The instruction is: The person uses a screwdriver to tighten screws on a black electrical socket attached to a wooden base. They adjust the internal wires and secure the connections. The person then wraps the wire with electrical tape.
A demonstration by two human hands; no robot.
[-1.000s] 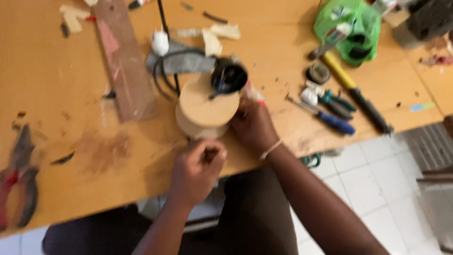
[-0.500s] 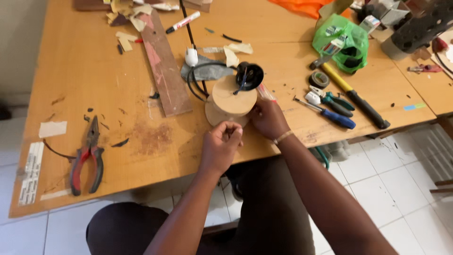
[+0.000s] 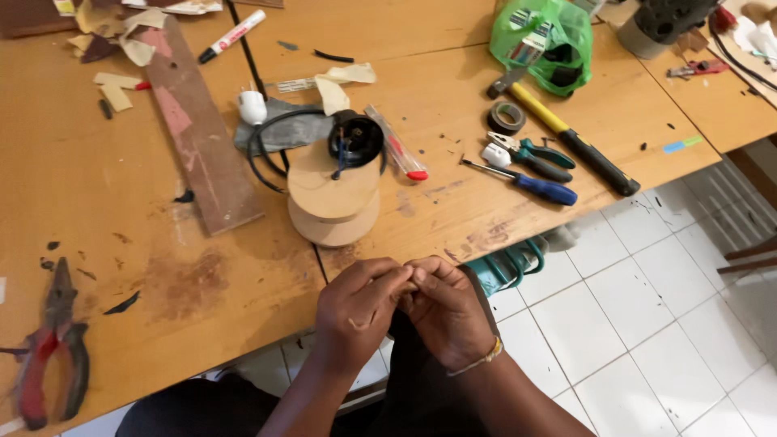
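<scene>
Half a second ago, both hands up against the wooden round block (image 3: 333,198) on the table (image 3: 121,267); now both pulled back off the block, down past the table edge, over the lap. Block alone now, touching no hand. Left hand (image 3: 356,311) and right hand (image 3: 445,316) pressed together just below the block, fingers curled, fingertips meeting around something too small to see; cannot tell what is pinched, or if anything is. Block made of two flat round discs, one stacked on the other, top disc tipped a bit, round faces up; no long side to point anywhere. Black lamp socket (image 3: 354,139) on the far edge of the block, open mouth up, black cord (image 3: 263,142) looping out to the left of it toward a white plug (image 3: 252,106). Long brown board (image 3: 198,133) left of the block, running away from the table edge. Red pliers (image 3: 48,348) far left of the block, near the table edge. Blue screwdriver (image 3: 530,184), green pliers (image 3: 538,154), tape roll (image 3: 507,117) and yellow hammer (image 3: 566,137) to the right of the block. Green bag (image 3: 542,36) farther back on the right.
</scene>
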